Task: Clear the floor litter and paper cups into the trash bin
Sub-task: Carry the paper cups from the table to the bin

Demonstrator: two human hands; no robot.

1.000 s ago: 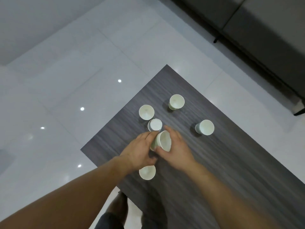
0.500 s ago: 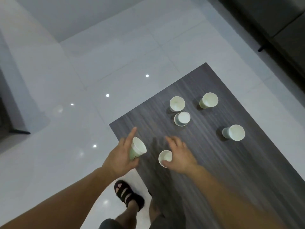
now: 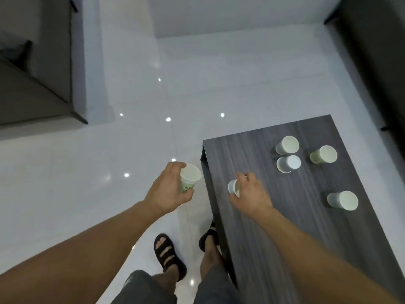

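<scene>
Left fingers (image 3: 185, 196) are wrapped snug round the green-printed cup (image 3: 190, 178), one digit hooked over the top by the rim and the rest curled underneath. Its wide mouth tips up toward the camera. The left hand (image 3: 168, 191) holds it out over the floor (image 3: 109, 183), just beside the short end of the table (image 3: 274, 242) and apart from the wood.

Over on the right, the fingertips (image 3: 242, 179) are bunched down over the second cup (image 3: 232, 187) with the thumb low on the near side, a full clasp. That cup's mouth faces left, tilted well off upright. The right hand (image 3: 253, 196) sits above the tabletop, close to its left edge. Whether the cup's base touches the surface I cannot tell, because the hand covers it.

Four more paper cups sit further along the dark wood-grain top, well apart from both hands. The back-left cup (image 3: 287, 145) and the middle cup (image 3: 288, 163) are just beside each other, almost touching. The back-right cup (image 3: 324, 154) sits near them to the right. The near-right cup (image 3: 343, 200) is on its own by the right edge.

Down below, the left sandal (image 3: 167, 255) is planted on glossy white tiles and the right sandal (image 3: 208, 236) is tucked against the table's side. Grey shorts (image 3: 142, 288) show at the bottom edge. A dark sofa (image 3: 377, 51) runs along the right, and a grey furniture piece (image 3: 32, 62) fills the top left.
</scene>
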